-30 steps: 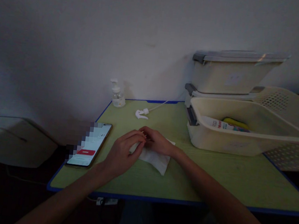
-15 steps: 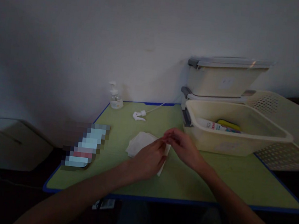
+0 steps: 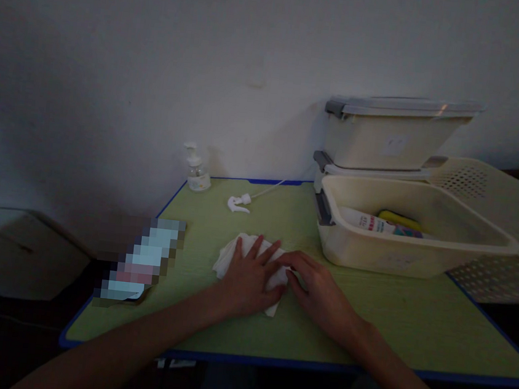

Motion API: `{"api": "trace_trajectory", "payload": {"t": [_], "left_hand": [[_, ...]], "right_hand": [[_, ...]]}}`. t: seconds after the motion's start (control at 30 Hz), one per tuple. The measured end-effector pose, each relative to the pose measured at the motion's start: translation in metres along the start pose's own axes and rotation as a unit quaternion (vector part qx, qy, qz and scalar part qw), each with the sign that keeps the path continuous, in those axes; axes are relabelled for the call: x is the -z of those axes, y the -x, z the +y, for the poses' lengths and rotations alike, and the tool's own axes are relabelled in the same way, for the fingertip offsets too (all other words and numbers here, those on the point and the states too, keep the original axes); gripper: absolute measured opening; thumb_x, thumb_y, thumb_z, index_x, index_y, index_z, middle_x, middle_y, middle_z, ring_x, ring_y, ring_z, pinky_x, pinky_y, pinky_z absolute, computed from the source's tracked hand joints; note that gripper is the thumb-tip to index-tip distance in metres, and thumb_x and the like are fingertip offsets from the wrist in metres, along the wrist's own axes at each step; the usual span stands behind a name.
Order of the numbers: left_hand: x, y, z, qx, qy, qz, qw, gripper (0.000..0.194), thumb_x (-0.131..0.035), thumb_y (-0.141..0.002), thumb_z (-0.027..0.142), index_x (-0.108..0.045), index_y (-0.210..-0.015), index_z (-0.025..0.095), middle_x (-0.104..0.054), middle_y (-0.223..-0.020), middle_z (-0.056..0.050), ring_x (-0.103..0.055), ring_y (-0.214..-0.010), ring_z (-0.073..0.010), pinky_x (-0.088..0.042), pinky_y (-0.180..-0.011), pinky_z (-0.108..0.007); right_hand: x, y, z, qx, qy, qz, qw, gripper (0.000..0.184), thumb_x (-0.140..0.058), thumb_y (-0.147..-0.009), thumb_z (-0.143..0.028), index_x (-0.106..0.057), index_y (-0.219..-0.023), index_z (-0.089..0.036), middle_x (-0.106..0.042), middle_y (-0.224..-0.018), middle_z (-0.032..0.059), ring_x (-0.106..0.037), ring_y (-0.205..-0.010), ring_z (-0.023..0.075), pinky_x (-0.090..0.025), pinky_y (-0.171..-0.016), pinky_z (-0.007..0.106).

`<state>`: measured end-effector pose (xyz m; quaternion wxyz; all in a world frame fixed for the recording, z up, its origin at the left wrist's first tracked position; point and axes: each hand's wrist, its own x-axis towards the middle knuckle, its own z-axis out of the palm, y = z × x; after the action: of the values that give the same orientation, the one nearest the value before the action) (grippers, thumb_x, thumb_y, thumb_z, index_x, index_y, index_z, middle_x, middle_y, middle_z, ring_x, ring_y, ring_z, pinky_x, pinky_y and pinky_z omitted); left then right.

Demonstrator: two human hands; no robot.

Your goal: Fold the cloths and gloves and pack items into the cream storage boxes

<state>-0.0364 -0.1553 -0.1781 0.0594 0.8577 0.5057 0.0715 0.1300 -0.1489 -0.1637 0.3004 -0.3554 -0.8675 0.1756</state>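
A white cloth (image 3: 224,261), folded or bunched, lies on the green tabletop in front of me. My left hand (image 3: 250,280) rests flat over it, fingers spread and pointing away from me. At the cloth's right edge, my right hand (image 3: 318,290) has its thumb and fingers drawn together, pinching the border. Part of the cloth is hidden beneath both hands, and one corner sticks out below my left thumb.
A phone with a blurred screen (image 3: 145,260) lies at left. Behind are a clear pump bottle (image 3: 199,177) and a white spray nozzle (image 3: 239,203) with its tube. At right stand an open cream bin (image 3: 392,255), stacked lidded boxes (image 3: 395,137) and a perforated basket (image 3: 509,202).
My left hand has flattened and spread over the cloth. My right hand has come down to the cloth's right edge from where both hands' fingertips met. The camera view has shifted slightly.
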Motion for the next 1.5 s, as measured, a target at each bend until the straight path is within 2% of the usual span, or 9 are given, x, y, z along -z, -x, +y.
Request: {"api": "trace_trajectory", "payload": {"t": [0.17, 0.33, 0.5, 0.67, 0.77, 0.9, 1.07, 1.27, 1.5], "left_hand": [[-0.003, 0.001, -0.001, 0.004, -0.006, 0.005, 1.000, 0.059, -0.041, -0.084, 0.051, -0.028, -0.138, 0.029, -0.024, -0.148, -0.006, -0.013, -0.134, -0.0411, -0.010, -0.097, -0.073], [-0.002, 0.002, -0.005, -0.007, 0.012, -0.004, 1.000, 0.061, -0.034, -0.087, 0.054, -0.024, -0.140, 0.025, -0.017, -0.150, -0.007, -0.008, -0.136, -0.0376, -0.007, -0.101, -0.068], [0.004, 0.001, -0.012, -0.006, 0.078, -0.019, 0.997, 0.046, -0.019, -0.094, 0.032, -0.023, -0.140, 0.024, -0.014, -0.150, -0.005, -0.005, -0.138, -0.0244, -0.004, -0.107, -0.060], [0.003, 0.000, -0.017, -0.003, 0.158, -0.007, 0.987, 0.047, -0.013, -0.095, 0.032, -0.024, -0.140, 0.021, -0.017, -0.149, -0.006, -0.008, -0.137, -0.0219, -0.008, -0.109, -0.054], [0.005, 0.002, -0.025, -0.015, 0.206, -0.001, 0.978, 0.048, -0.011, -0.095, 0.034, -0.024, -0.140, 0.022, -0.021, -0.148, -0.005, -0.011, -0.137, -0.0203, -0.013, -0.110, -0.050], [0.018, 0.011, -0.036, -0.069, 0.256, -0.046, 0.963, 0.052, -0.013, -0.095, 0.037, -0.017, -0.141, 0.016, -0.016, -0.148, -0.009, -0.011, -0.137, -0.0160, -0.013, -0.111, -0.044], [0.026, 0.023, -0.038, -0.117, 0.170, -0.082, 0.975, 0.077, -0.047, -0.084, 0.046, -0.013, -0.141, 0.006, -0.015, -0.147, -0.018, -0.013, -0.137, -0.0213, -0.014, -0.112, -0.043], [0.010, 0.030, -0.046, -0.087, 0.095, 0.013, 0.992, 0.054, -0.042, -0.089, 0.030, -0.028, -0.137, 0.012, -0.032, -0.143, -0.015, -0.031, -0.132, -0.0210, -0.028, -0.108, -0.041], [0.014, 0.028, -0.050, -0.049, 0.176, 0.068, 0.981, 0.051, -0.036, -0.081, 0.006, -0.040, -0.130, 0.016, -0.049, -0.132, -0.011, -0.047, -0.121, -0.0198, -0.035, -0.102, -0.042]], "right_hand": [[0.010, 0.004, 0.000, 0.065, 0.058, -0.040, 0.995, 0.018, -0.046, -0.083, -0.009, -0.061, -0.090, -0.017, -0.062, -0.092, 0.0078, -0.059, -0.086, 0.0184, -0.049, -0.077, 0.032], [0.019, 0.007, 0.000, 0.187, 0.155, -0.125, 0.962, 0.015, -0.048, -0.086, -0.016, -0.063, -0.089, -0.017, -0.065, -0.087, 0.0054, -0.059, -0.078, 0.0171, -0.048, -0.071, 0.030], [0.012, 0.004, -0.002, 0.253, 0.224, -0.136, 0.931, 0.014, -0.048, -0.087, -0.016, -0.061, -0.089, -0.017, -0.065, -0.086, 0.0062, -0.059, -0.080, 0.0188, -0.047, -0.068, 0.032], [0.002, -0.001, -0.003, 0.264, 0.224, -0.133, 0.929, 0.016, -0.049, -0.085, -0.014, -0.062, -0.093, -0.012, -0.067, -0.090, 0.0099, -0.060, -0.087, 0.0213, -0.048, -0.075, 0.035], [-0.003, -0.001, 0.001, 0.252, 0.194, -0.123, 0.940, 0.020, -0.046, -0.085, -0.011, -0.063, -0.097, -0.010, -0.067, -0.097, 0.0125, -0.060, -0.095, 0.0218, -0.047, -0.084, 0.036], [-0.002, -0.003, 0.005, 0.172, 0.121, -0.131, 0.969, 0.027, -0.042, -0.086, -0.011, -0.060, -0.106, -0.014, -0.065, -0.107, 0.0110, -0.062, -0.095, 0.0186, -0.048, -0.083, 0.033], [0.003, -0.010, 0.004, 0.097, 0.046, -0.135, 0.985, 0.028, -0.041, -0.088, -0.015, -0.058, -0.110, -0.017, -0.067, -0.104, 0.0088, -0.063, -0.091, 0.0178, -0.048, -0.081, 0.031], [0.003, -0.017, 0.001, 0.054, -0.002, -0.083, 0.995, 0.027, -0.040, -0.086, -0.015, -0.061, -0.102, -0.017, -0.068, -0.094, 0.0078, -0.063, -0.084, 0.0179, -0.047, -0.077, 0.031], [0.002, -0.033, -0.005, 0.022, 0.023, 0.014, 0.999, 0.020, -0.039, -0.085, -0.016, -0.059, -0.088, -0.018, -0.064, -0.073, 0.0035, -0.059, -0.064, 0.0149, -0.042, -0.061, 0.025]]}}
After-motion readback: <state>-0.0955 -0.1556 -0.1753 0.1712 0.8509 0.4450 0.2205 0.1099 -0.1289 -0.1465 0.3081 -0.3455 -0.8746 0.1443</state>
